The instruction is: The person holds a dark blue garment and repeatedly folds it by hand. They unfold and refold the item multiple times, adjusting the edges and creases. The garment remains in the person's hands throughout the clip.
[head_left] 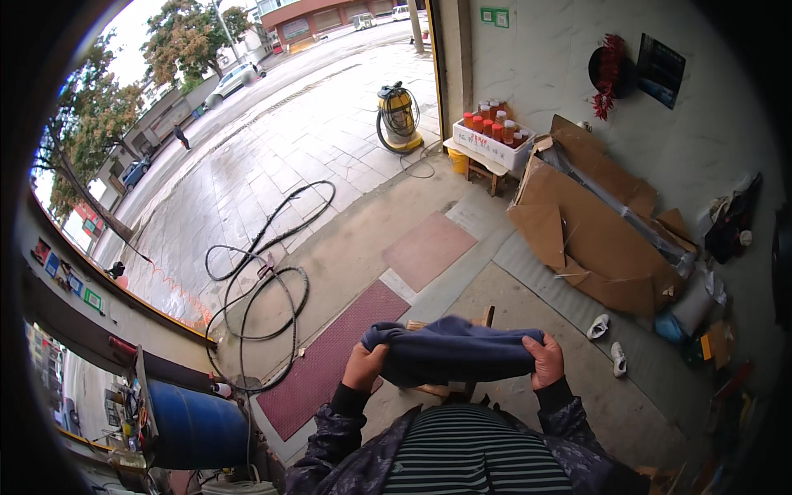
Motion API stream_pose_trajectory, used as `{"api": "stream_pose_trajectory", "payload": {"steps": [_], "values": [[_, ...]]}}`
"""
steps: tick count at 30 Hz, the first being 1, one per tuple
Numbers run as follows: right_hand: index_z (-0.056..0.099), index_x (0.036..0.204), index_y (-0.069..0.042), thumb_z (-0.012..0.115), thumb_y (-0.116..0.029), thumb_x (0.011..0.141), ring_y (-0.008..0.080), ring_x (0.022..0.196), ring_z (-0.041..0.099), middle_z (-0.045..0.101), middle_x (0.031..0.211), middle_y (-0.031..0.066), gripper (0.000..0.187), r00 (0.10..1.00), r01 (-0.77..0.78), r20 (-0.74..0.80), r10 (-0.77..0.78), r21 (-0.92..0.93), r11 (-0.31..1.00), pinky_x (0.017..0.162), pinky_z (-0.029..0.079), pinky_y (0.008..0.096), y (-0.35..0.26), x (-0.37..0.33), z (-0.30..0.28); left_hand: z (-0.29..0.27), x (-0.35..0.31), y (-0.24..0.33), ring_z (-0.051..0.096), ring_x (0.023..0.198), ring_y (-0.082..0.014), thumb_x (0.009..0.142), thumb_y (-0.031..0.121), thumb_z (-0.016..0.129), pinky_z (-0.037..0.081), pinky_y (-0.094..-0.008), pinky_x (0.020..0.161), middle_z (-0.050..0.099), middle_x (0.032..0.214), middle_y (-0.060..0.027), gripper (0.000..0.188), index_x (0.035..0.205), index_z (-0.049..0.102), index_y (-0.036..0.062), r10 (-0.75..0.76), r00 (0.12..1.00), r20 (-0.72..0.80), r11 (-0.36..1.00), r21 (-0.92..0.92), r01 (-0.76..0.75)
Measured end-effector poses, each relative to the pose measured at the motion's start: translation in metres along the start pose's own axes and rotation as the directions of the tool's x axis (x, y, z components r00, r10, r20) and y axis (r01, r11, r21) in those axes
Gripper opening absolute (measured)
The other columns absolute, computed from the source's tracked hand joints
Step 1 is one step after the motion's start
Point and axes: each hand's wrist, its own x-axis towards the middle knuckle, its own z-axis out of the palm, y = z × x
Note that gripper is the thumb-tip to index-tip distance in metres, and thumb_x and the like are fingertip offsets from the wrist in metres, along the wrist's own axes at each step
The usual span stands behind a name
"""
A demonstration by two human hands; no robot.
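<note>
Stretched between my two hands in front of my body is a dark navy cloth (458, 356), soft and folded over. My left hand (363, 365) grips its left end with the thumb on top. At the other end, my right hand (546, 360) is closed round the cloth in the same way. The exact kind of cloth item does not show. Below and behind it, partly hidden, stands a small wooden stool (488, 317).
A black hose (307, 285) lies coiled across the doorway at left, near a maroon mat (330, 355). Beyond stands a yellow vacuum cleaner (399, 120). Flattened cardboard (594, 223), a white box of bottles (487, 147) and white shoes (618, 359) are at right; a blue barrel (198, 425) stands lower left.
</note>
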Motion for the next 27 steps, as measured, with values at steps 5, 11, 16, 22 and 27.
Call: {"api": "stream_pose_trajectory", "payload": {"steps": [5,11,16,22,27], "values": [[0.065,0.115,-0.002,0.072,-0.007,0.098,0.0172,0.093,0.071,0.073,0.106,0.0068,0.019,0.994,0.114,0.005,-0.114,-0.064,0.991,0.092,0.057,0.0326,-0.016,0.008,0.011,-0.038,0.005,-0.003,0.067,0.080,-0.0120,0.104,0.013,0.062,0.055,-0.0267,0.075,0.073,0.091,-0.0012,0.020,0.104,0.074,-0.0022,0.072,0.971,-0.227,0.991,0.125,-0.044],[0.062,0.120,0.000,0.067,-0.007,0.100,0.0165,0.100,0.068,0.070,0.113,0.0081,0.022,0.959,0.257,0.198,-0.201,-0.319,0.912,0.095,0.054,0.0303,-0.008,0.005,0.069,0.012,0.008,0.009,0.071,0.087,-0.0221,0.109,0.040,0.061,0.056,-0.0381,0.080,0.076,0.094,-0.0167,0.047,0.110,0.071,-0.0059,-0.032,0.997,-0.076,0.947,0.317,0.055],[0.059,0.127,0.003,0.074,-0.013,0.089,0.0456,0.115,0.062,0.059,0.123,0.0270,0.044,0.745,0.623,0.664,-0.066,-0.658,0.423,0.097,0.053,0.0475,0.025,-0.040,0.123,0.082,-0.008,-0.001,0.069,0.094,-0.0193,0.106,0.058,0.059,0.054,-0.0315,0.083,0.073,0.094,-0.0103,0.063,0.112,0.071,-0.0039,-0.281,0.927,0.247,0.953,0.189,0.238],[0.058,0.136,0.002,0.077,-0.017,0.089,0.0439,0.120,0.061,0.055,0.136,0.0243,0.053,0.536,0.772,0.844,0.032,-0.505,0.387,0.102,0.052,0.0467,0.011,-0.055,0.125,0.088,-0.020,0.004,0.069,0.100,-0.0148,0.106,0.035,0.065,0.056,-0.0293,0.088,0.072,0.112,-0.0064,0.039,0.126,0.067,0.0024,-0.229,0.938,0.261,0.894,-0.326,0.309],[0.058,0.139,0.005,0.072,-0.007,0.096,0.0312,0.114,0.069,0.067,0.128,0.0179,0.047,0.575,0.697,0.806,-0.139,-0.394,0.599,0.101,0.054,0.0411,0.013,-0.051,0.104,0.083,-0.012,0.019,0.070,0.099,-0.0136,0.104,0.018,0.063,0.057,-0.0294,0.090,0.073,0.111,-0.0040,0.026,0.124,0.069,0.0017,-0.206,0.965,0.165,0.846,-0.465,0.260]]}}
